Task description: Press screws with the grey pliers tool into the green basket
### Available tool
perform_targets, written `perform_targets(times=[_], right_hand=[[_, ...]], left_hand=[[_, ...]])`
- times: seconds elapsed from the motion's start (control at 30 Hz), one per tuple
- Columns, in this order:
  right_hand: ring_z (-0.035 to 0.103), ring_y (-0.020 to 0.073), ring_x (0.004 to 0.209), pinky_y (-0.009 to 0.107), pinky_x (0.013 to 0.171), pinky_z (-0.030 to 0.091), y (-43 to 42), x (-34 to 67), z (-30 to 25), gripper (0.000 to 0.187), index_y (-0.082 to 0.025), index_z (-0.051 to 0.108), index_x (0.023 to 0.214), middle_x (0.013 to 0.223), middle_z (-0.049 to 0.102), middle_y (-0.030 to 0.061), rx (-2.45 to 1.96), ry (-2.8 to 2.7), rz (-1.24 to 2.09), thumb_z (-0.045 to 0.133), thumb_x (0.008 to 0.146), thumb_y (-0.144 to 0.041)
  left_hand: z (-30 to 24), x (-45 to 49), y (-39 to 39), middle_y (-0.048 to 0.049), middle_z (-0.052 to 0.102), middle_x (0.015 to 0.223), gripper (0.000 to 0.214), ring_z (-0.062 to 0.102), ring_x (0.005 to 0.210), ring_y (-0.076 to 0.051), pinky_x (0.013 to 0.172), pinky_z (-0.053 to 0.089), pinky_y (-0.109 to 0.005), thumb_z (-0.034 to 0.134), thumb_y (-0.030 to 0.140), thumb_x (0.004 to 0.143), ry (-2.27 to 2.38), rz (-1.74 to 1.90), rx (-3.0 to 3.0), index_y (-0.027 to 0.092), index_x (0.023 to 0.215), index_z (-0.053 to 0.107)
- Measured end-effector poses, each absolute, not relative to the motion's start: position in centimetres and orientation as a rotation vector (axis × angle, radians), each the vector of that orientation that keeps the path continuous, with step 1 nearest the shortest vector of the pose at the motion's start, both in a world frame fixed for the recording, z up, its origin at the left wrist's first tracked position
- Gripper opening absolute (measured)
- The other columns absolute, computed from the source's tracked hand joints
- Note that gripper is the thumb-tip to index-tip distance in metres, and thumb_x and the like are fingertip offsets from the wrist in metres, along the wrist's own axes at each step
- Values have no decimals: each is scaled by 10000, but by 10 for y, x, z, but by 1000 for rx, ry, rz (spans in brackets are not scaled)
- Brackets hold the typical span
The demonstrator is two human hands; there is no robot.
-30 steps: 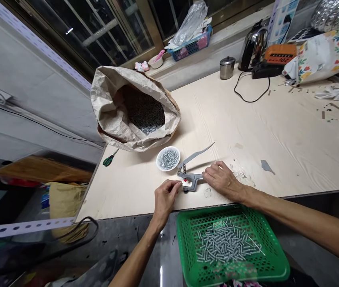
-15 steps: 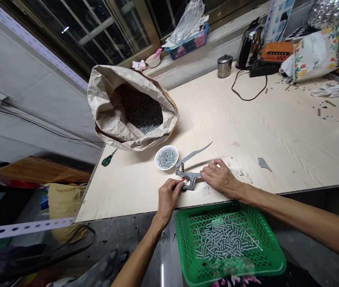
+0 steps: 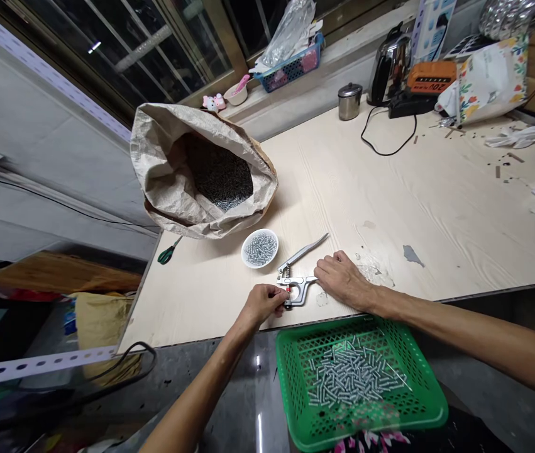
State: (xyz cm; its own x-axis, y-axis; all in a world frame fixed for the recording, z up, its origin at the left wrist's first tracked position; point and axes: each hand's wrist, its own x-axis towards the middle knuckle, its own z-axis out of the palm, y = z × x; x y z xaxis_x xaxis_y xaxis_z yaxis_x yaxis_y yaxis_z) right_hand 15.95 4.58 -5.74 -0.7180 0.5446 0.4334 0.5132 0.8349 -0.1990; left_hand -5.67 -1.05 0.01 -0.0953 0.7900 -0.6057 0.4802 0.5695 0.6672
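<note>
A grey hand press plier (image 3: 298, 277) lies on the pale wooden table (image 3: 390, 195) near its front edge, its upper lever raised. My right hand (image 3: 342, 279) rests on the plier's handle and holds it down. My left hand (image 3: 263, 302) is pinched at the plier's jaws, fingers closed on a small metal part too small to name. A white bowl (image 3: 259, 248) of small metal parts stands just behind the plier. A green basket (image 3: 356, 384) with several metal parts sits below the table edge, close to me.
A large paper sack (image 3: 198, 173) full of dark metal parts stands at the back left. Green-handled scissors (image 3: 168, 251) lie by the left edge. A kettle (image 3: 390, 63), a steel cup (image 3: 348, 100), a black cable (image 3: 385, 135) and a floral bag (image 3: 491, 82) are at the back right.
My left hand has stayed pinched at the plier's jaws. The raised lever has come down a little. My right hand has stayed on the handle. The view has shifted slightly.
</note>
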Motion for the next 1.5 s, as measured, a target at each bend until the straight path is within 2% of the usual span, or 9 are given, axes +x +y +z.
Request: perform_targets(times=[0.27,0.43,0.63,0.83,0.93,1.03,1.1,1.2,1.5], right_hand=[[484,186,810,338,723,289,57,167,-47,157,-189,569,895,897,606,41,-756,-2594,380,461,943,-293],[474,192,846,327,688,296,88,158,-40,214,-215,577,1055,1011,602,54,-814,-2610,267,419,935,-132],[453,214,875,350,722,277,112,128,-45,240,-207,634,891,884,619,64,-814,-2709,112,424,924,-94],[453,231,935,340,712,295,105,139,-38,206,-205,618,1072,1040,625,69,-924,-2654,234,491,936,-293],[452,235,928,333,682,300,107,151,-36,195,-221,608,1078,1019,634,60,-890,-2699,236,476,937,-251],[453,218,897,324,685,319,111,153,-38,188,-204,620,985,983,623,63,-865,-2726,220,438,943,-184],[456,207,877,318,693,334,112,150,-39,206,-184,620,933,974,611,71,-872,-2736,206,416,944,-155],[463,202,857,315,690,344,112,145,-38,235,-165,619,867,939,605,83,-913,-2760,195,400,935,-111],[473,185,827,295,673,345,126,132,-36,249,-160,606,831,891,606,65,-886,-2806,145,396,923,-61]], left_hand=[[1,-60,-7,26,532,419,308,487,403,-93,468,381,-219,709,407,646,1637,255,1052,147,533,590],[-2,-60,-10,25,531,427,342,489,417,-99,488,390,-231,699,449,640,1675,245,1073,150,525,579],[-4,-57,-13,28,509,429,404,452,408,-95,471,345,-231,670,527,619,1714,155,1121,158,509,546],[3,-53,-11,21,506,454,373,457,443,-111,496,349,-247,604,474,712,1740,34,1178,163,518,532],[14,-42,-22,-22,578,585,284,545,567,-162,566,412,-283,538,360,802,1937,53,1491,160,604,576],[19,-21,-40,-86,647,858,203,603,829,-218,725,489,-354,438,252,897,2070,358,1959,163,838,611],[13,-3,-49,-115,644,1068,170,580,1034,-233,874,492,-405,419,187,920,1903,522,2182,171,946,587],[-5,17,-51,-132,551,1314,150,456,1273,-245,1019,442,-449,419,107,917,1647,573,2324,170,957,549],[-20,20,-44,-126,547,1338,126,457,1288,-229,1046,422,-441,448,126,917,1530,740,2111,183,952,555]])
